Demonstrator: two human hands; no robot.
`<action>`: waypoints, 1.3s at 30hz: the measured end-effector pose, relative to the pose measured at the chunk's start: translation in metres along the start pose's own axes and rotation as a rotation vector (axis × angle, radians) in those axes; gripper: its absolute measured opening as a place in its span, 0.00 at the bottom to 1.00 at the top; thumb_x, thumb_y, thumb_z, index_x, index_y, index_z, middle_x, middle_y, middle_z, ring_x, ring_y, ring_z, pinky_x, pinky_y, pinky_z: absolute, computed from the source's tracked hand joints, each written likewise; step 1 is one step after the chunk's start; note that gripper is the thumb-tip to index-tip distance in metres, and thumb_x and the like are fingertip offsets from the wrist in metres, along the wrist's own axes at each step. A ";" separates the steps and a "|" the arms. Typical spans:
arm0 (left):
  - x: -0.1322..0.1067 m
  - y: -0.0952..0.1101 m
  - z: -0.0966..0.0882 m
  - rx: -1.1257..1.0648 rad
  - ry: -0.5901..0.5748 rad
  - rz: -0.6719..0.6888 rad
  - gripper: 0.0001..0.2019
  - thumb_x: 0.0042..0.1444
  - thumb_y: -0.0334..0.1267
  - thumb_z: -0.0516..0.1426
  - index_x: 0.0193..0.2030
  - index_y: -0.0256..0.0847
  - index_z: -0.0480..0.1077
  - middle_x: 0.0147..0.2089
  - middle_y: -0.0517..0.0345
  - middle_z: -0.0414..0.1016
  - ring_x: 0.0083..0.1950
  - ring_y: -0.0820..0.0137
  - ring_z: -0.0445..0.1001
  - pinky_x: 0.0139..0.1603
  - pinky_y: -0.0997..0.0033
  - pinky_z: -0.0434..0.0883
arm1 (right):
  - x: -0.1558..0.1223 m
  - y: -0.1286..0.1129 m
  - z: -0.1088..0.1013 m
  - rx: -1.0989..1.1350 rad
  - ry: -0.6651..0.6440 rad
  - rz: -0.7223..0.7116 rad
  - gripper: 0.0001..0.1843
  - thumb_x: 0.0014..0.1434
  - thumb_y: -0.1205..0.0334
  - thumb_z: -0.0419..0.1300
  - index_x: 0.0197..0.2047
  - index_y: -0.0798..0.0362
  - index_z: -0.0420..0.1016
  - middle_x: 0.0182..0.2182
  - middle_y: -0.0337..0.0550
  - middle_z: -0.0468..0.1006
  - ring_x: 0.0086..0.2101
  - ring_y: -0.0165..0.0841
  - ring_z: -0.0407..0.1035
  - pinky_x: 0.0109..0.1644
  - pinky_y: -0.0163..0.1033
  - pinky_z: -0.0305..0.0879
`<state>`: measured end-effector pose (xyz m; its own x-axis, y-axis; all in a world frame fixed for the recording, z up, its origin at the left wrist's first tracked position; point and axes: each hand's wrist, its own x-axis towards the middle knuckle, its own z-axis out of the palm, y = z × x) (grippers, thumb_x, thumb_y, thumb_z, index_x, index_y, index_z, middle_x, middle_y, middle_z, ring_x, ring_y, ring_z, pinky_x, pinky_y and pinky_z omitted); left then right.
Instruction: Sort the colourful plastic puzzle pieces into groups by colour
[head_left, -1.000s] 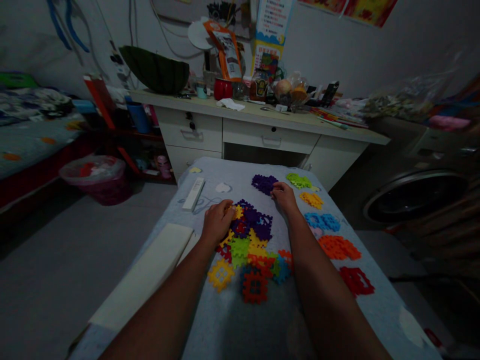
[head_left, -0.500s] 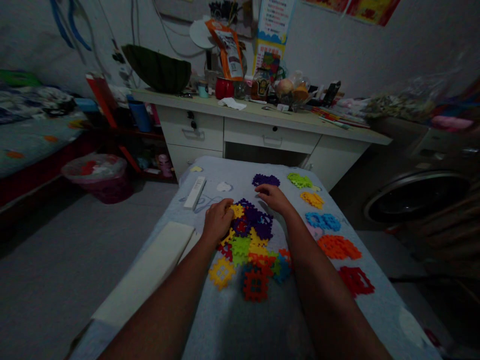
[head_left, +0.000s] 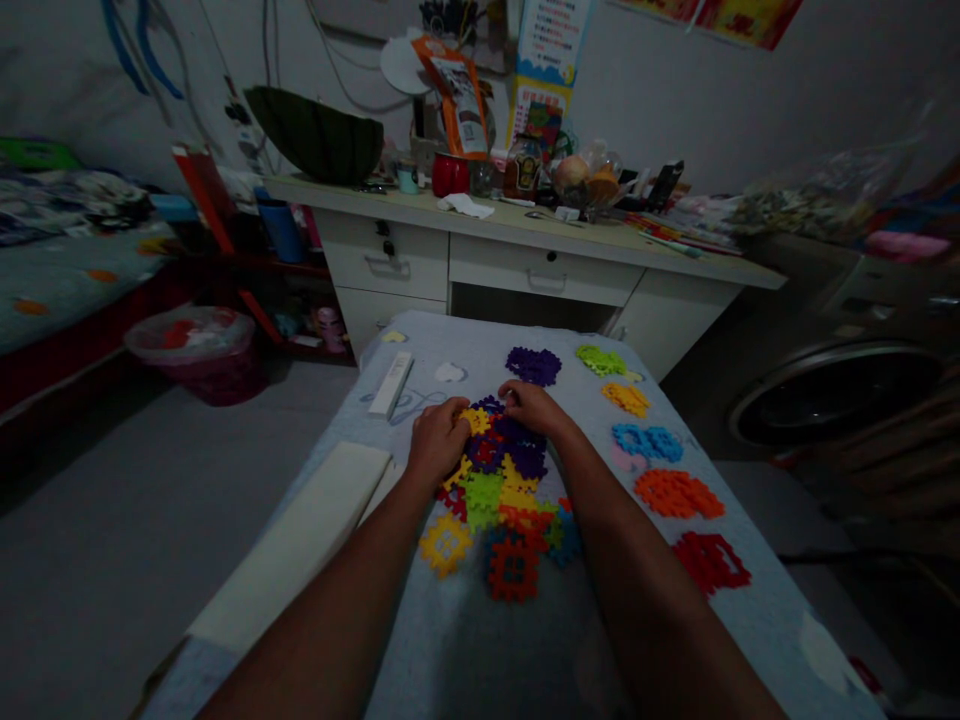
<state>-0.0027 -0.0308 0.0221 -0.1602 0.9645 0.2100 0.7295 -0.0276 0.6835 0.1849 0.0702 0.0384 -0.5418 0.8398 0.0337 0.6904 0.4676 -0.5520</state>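
Observation:
A mixed heap of plastic interlocking building blocks [head_left: 482, 492] with toothed edges lies in the middle of the cloth-covered table. At its far left side, my left hand [head_left: 439, 437] is closed with its fingertips on a yellow block [head_left: 477, 420]. My right hand [head_left: 531, 406] reaches the far side of the heap, fingers bent together over the purple blocks [head_left: 531, 458]. What its fingertips pinch, if anything, is too small and dark to make out. Nearest me in the heap are a yellow window-shaped block [head_left: 445, 545] and an orange-red one [head_left: 513, 570].
Sorted piles run along the right: purple [head_left: 533, 365], green [head_left: 600, 359], yellow [head_left: 625, 399], blue [head_left: 646, 442], orange [head_left: 679, 494] and red [head_left: 711, 562]. A white box [head_left: 391, 385] and a pale board [head_left: 292, 545] lie left. A cluttered desk [head_left: 540, 235] stands beyond.
My right hand has moved down and left from beside the purple pile to the heap, and its fingers have drawn together. My left hand has stayed at the yellow block.

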 end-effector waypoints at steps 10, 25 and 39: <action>0.000 -0.003 0.003 -0.015 0.015 0.001 0.20 0.55 0.36 0.51 0.54 0.43 0.72 0.51 0.52 0.78 0.54 0.60 0.73 0.56 0.58 0.67 | -0.005 0.027 -0.023 0.390 0.274 0.145 0.10 0.47 0.67 0.55 0.34 0.53 0.72 0.21 0.33 0.70 0.24 0.28 0.65 0.29 0.32 0.60; 0.002 -0.011 0.007 -0.044 0.107 0.080 0.17 0.54 0.34 0.52 0.49 0.41 0.72 0.53 0.50 0.74 0.56 0.59 0.70 0.60 0.57 0.64 | 0.004 0.044 -0.006 0.602 0.526 0.302 0.05 0.46 0.65 0.56 0.30 0.53 0.68 0.19 0.35 0.71 0.21 0.28 0.70 0.25 0.31 0.65; -0.001 -0.007 0.004 -0.145 0.115 0.056 0.18 0.49 0.34 0.53 0.47 0.40 0.72 0.49 0.52 0.75 0.48 0.61 0.73 0.54 0.60 0.69 | 0.008 0.040 -0.001 0.527 0.553 0.306 0.11 0.47 0.64 0.59 0.37 0.54 0.74 0.35 0.42 0.78 0.31 0.32 0.74 0.40 0.39 0.72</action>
<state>-0.0055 -0.0301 0.0142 -0.2031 0.9242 0.3234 0.6374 -0.1259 0.7601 0.2081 0.0961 0.0175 0.0436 0.9881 0.1476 0.3787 0.1204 -0.9177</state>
